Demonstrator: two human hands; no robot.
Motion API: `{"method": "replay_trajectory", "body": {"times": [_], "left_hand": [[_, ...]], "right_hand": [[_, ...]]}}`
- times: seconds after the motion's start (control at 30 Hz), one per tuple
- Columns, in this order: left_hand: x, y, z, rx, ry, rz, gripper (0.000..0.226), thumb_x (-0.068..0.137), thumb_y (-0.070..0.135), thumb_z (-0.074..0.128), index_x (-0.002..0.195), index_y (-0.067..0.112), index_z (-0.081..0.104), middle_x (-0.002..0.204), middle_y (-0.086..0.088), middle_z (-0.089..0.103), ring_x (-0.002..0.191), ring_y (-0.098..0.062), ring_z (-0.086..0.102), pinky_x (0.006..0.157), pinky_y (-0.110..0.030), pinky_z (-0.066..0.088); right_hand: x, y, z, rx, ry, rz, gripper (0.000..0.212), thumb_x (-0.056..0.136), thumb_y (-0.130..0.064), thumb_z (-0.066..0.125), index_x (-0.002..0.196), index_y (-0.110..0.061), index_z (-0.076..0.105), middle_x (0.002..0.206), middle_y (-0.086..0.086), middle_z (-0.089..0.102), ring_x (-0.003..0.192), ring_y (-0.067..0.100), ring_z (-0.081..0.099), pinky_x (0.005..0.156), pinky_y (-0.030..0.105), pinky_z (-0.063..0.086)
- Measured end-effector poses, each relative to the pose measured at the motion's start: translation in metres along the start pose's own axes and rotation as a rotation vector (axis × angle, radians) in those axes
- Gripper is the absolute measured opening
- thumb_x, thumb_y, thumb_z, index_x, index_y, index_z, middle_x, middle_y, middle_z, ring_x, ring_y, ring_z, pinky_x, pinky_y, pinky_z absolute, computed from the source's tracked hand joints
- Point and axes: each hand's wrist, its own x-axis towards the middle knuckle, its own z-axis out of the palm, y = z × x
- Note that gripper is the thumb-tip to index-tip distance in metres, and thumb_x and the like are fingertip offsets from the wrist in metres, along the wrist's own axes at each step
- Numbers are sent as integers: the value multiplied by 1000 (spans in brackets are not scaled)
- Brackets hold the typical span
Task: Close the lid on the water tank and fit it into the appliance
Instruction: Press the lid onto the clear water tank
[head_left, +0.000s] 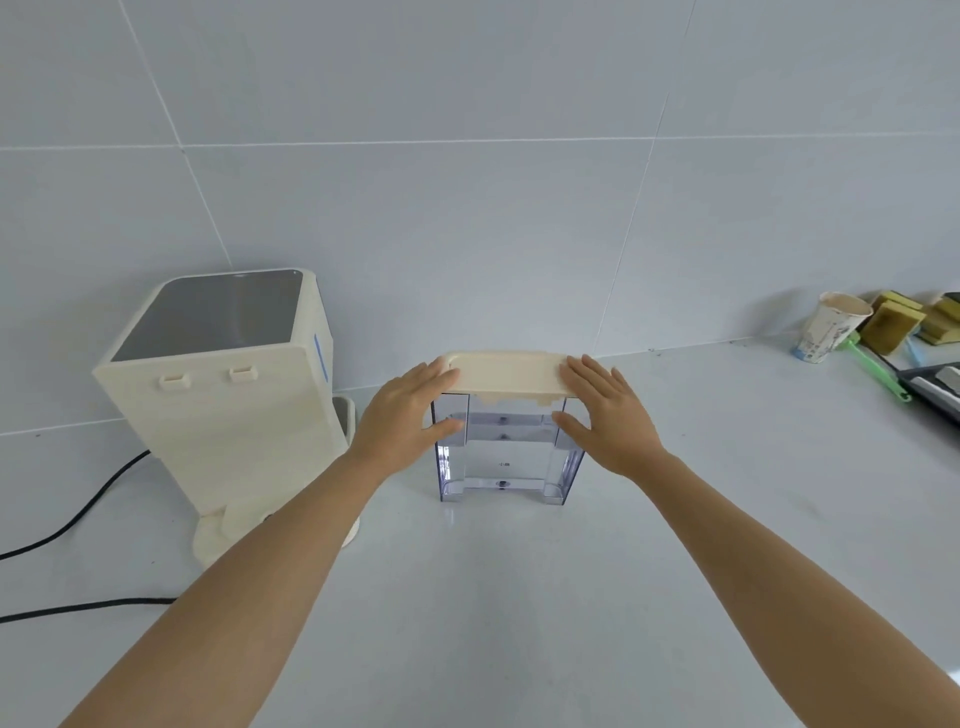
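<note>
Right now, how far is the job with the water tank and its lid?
Done, as it looks: the cream lid sits on top of the clear water tank; whether it is fully latched I cannot tell. In hand: the left hand and right hand hold the tank's two sides. Left: the tank stands on the counter, apart from the appliance, not yet fitted.
</note>
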Motion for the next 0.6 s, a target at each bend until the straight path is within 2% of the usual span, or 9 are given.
{"method": "replay_trajectory", "body": {"times": [0.13,0.27,0.4,0.5,0.6], "left_hand": [[-1,-1,2,-6,12,7,61,78,25,67,132,15,40,147,-8,32,134,-24,33,108,-40,28],[-3,3,3,-76,-12,-54,65,79,26,65,135,21,33,151,0,23,129,-24,40,101,-35,35],[-6,9,7,-162,-35,-119,73,80,28,63,140,22,21,154,3,11,135,-15,29,99,-27,31],[-10,19,12,-183,-10,-178,77,82,28,61,141,19,11,155,-2,3,131,-23,35,97,-29,34],[-22,31,25,-142,128,-264,82,82,27,61,141,15,6,154,-13,-1,132,-31,32,101,-39,33]], "right_hand": [[1,6,-1,-4,14,-43,57,86,-31,52,136,-11,34,148,9,33,141,25,20,114,36,8],[5,4,-3,58,13,-20,59,84,-30,58,136,-14,34,149,3,32,141,20,19,113,31,21],[9,4,-14,116,-118,44,64,82,-33,60,138,-23,31,153,-4,21,142,12,14,111,31,22],[15,3,-22,404,-142,208,61,80,-34,62,135,-25,38,153,-3,18,138,14,22,109,28,20],[20,3,-25,790,-164,361,55,87,-41,48,137,-25,34,150,-3,28,137,14,26,115,34,19]]}}
